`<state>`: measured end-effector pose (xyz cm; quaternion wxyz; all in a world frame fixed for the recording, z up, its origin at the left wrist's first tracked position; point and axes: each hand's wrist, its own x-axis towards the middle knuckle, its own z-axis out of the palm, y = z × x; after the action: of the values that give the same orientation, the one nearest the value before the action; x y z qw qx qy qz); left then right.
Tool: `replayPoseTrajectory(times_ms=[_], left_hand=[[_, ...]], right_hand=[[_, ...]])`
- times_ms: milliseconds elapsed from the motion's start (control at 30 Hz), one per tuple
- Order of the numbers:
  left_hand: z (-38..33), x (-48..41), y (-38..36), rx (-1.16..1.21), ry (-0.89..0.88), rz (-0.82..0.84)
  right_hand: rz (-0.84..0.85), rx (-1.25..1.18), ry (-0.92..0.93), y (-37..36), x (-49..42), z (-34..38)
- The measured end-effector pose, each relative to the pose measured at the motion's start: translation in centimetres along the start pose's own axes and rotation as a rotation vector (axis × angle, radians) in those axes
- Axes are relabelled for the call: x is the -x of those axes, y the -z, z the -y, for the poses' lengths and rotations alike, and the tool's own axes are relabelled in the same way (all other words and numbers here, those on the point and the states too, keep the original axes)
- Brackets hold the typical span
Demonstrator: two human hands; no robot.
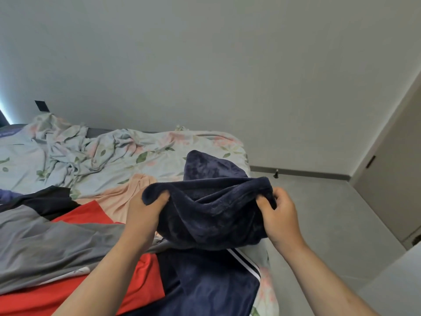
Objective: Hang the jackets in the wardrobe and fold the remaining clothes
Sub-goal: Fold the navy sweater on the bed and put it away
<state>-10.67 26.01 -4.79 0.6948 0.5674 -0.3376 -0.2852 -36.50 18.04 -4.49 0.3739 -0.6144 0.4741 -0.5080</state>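
I record both hands clamped on the navy fleece garment (211, 213), held above the bed (159, 151) at centre: left hand (145, 208) pinching its 9 o'clock edge, right hand (279, 210) its 3 o'clock edge. Folding looks barely begun. Unfolded at 8 o'clock: grey garment (45, 242), red garment (86, 215), peach garment (123, 192). No wardrobe in view.

Two hands are showing, a left hand (145, 208) and a right hand (279, 213), and both are gripping one dark blue fleece garment (211, 215). One bed (205, 144) is lying under it all, wearing one flowered sheet (95, 153). On it I am counting five more pieces of clothing: one peach top (127, 192), one red piece (86, 215), one grey piece (57, 245), one black piece (43, 199) and one navy piece with white stripes (211, 283). One door (391, 185) is standing at the right.
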Motion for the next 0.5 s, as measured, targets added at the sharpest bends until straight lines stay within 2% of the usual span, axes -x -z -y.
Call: replayPoseTrajectory(times_ms=[167,367,500], left_hand=[[-2.1,1.5,1.1,0.013,-0.01,0.07],[-6.0,3.8,1.7,0.071,-0.016,0.0],[-9.0,5.8,2.6,0.148,0.02,0.058]], right_hand=[[-0.044,-0.011,-0.004,1.2,1.4,2.1],[-0.054,-0.018,-0.031,3.7,4.9,6.9],[-0.061,-0.013,-0.022,5.5,7.6,10.7]])
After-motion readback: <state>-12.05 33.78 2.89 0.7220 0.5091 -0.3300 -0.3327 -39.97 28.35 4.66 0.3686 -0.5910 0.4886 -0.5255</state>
